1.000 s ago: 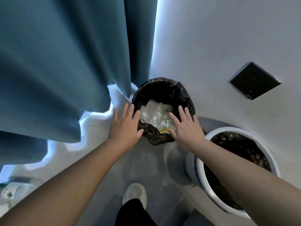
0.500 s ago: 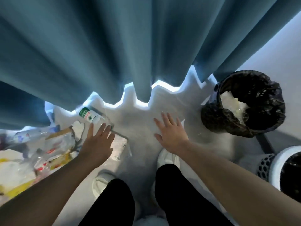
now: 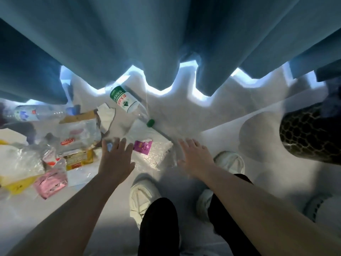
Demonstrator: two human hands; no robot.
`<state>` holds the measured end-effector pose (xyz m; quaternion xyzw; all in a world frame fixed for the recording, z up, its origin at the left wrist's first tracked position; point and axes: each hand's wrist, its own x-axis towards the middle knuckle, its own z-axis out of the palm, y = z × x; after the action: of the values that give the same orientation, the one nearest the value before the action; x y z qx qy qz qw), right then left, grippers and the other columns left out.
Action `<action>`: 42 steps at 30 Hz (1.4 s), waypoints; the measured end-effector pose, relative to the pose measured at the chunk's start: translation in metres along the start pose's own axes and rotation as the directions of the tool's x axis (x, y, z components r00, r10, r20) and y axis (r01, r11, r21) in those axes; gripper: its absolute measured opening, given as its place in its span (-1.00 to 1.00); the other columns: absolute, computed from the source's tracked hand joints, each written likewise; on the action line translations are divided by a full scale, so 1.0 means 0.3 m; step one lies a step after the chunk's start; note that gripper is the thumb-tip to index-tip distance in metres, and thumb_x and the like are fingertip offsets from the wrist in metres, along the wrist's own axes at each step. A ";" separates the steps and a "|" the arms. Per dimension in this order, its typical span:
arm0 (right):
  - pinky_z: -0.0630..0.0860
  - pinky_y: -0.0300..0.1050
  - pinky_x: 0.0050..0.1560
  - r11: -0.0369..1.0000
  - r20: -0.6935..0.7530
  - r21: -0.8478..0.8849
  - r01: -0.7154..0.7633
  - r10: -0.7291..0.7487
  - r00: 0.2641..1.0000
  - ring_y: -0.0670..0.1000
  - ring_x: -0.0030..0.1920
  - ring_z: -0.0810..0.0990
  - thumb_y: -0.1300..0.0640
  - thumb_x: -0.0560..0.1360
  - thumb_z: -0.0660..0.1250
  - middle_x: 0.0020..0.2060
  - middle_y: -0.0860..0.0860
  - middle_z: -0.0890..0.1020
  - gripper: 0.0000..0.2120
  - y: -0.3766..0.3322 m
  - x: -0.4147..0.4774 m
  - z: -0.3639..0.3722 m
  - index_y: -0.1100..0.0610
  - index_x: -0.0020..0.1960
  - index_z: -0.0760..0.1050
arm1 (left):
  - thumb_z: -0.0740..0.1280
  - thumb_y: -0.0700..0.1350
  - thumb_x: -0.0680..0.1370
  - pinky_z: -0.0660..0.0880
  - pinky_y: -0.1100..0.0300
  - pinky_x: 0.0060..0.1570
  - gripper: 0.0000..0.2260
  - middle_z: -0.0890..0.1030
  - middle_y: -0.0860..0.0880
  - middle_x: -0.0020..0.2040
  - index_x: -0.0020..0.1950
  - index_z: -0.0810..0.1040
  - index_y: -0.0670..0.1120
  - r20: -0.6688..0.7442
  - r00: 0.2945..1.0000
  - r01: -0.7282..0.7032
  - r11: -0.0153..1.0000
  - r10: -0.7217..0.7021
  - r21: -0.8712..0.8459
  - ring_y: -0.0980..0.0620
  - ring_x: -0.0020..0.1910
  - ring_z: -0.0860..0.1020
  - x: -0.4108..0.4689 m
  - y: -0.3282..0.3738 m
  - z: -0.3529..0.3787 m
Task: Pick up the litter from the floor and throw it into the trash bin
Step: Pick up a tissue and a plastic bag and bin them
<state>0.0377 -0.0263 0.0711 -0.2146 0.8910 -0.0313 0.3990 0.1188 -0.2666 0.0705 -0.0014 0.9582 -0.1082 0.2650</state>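
Litter [image 3: 77, 143] scattered on floor, left hand [image 3: 115, 159] and right hand [image 3: 195, 159] outstretched above, fingers spread, empty

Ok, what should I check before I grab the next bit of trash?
1. Left hand empty: ok, open, holding nothing.
2. Right hand empty: ok, open.
3. Piece close by: ok, purple wrapper lies just beside the left hand.
4. Bottle capped: ok, green cap is on.
5. Bin has room: cannot tell; only the side of a dark mesh container shows at the right edge.
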 end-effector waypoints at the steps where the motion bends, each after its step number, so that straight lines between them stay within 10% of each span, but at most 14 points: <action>1: 0.26 0.10 0.38 1.000 -0.015 0.016 0.016 -0.016 1.000 0.14 0.47 0.19 -0.08 0.55 0.23 0.47 0.07 0.23 -0.37 -0.015 0.025 0.019 0.03 0.53 0.06 | 0.35 0.21 0.43 0.17 -0.30 0.34 -0.42 0.45 -0.14 0.36 0.35 0.43 -0.08 -0.005 1.000 -0.014 1.000 0.014 0.000 -0.16 0.36 0.40 0.024 0.004 0.027; 10: 0.24 0.03 0.34 0.974 -0.202 0.044 0.222 -0.209 0.957 0.09 0.39 0.33 -0.13 0.48 0.35 0.42 0.02 0.34 -0.33 -0.184 0.215 0.108 -0.01 0.50 0.18 | 0.48 0.17 0.34 0.24 -0.32 0.32 -0.34 0.51 -0.12 0.31 0.33 0.41 -0.12 -0.089 0.996 -0.018 0.986 0.003 -0.165 -0.14 0.27 0.51 0.167 -0.019 0.142; 16: 0.39 0.07 0.05 0.986 -0.363 -0.153 0.071 -0.122 0.924 0.11 0.06 0.50 -0.38 0.33 0.35 0.07 0.06 0.53 -0.34 -0.289 0.327 0.174 0.04 0.24 0.43 | 0.33 0.04 0.47 0.32 -0.11 0.33 -0.39 0.29 -0.06 0.50 0.47 0.24 -0.10 0.014 0.994 -0.103 0.950 0.112 -0.296 -0.13 0.35 0.43 0.181 -0.068 0.176; 21: 0.43 -0.01 -0.12 0.993 -0.378 -0.119 0.023 -0.067 0.924 0.12 -0.14 0.54 -0.18 0.13 0.59 -0.11 0.09 0.55 -0.39 -0.352 0.354 0.199 0.06 0.06 0.53 | 0.22 -0.12 0.47 0.28 0.05 0.14 -0.63 0.33 0.13 0.40 0.29 0.37 0.00 0.076 0.990 -0.064 0.852 0.120 -0.520 0.03 0.28 0.46 0.208 -0.106 0.179; 27: 0.40 -0.11 0.01 0.990 -0.285 -0.056 0.126 -0.137 0.949 0.06 0.08 0.57 0.15 0.50 0.37 0.02 -0.01 0.60 -0.81 -0.348 0.367 0.200 0.04 0.10 0.50 | 0.17 -0.16 0.55 0.22 0.00 0.34 -0.55 0.22 0.17 0.51 0.46 0.31 0.02 0.136 0.984 -0.023 0.845 0.113 -0.534 0.09 0.43 0.31 0.218 -0.108 0.187; 42: 0.32 -0.13 -0.07 0.989 -0.244 0.013 0.149 -0.142 0.959 0.03 0.08 0.53 0.20 0.50 0.35 0.00 -0.01 0.58 -0.85 -0.274 0.346 0.206 0.06 0.05 0.50 | 0.21 -0.34 0.54 0.50 0.03 0.16 -0.73 0.54 -0.05 0.19 0.19 0.56 -0.17 0.011 1.000 0.020 0.710 -0.018 -0.703 -0.04 0.10 0.55 0.269 -0.091 0.169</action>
<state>0.0507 -0.1359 -0.0246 -0.2678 0.9142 -0.1003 0.2871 0.0736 -0.3085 -0.0073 -0.1121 0.9268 0.2616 0.2451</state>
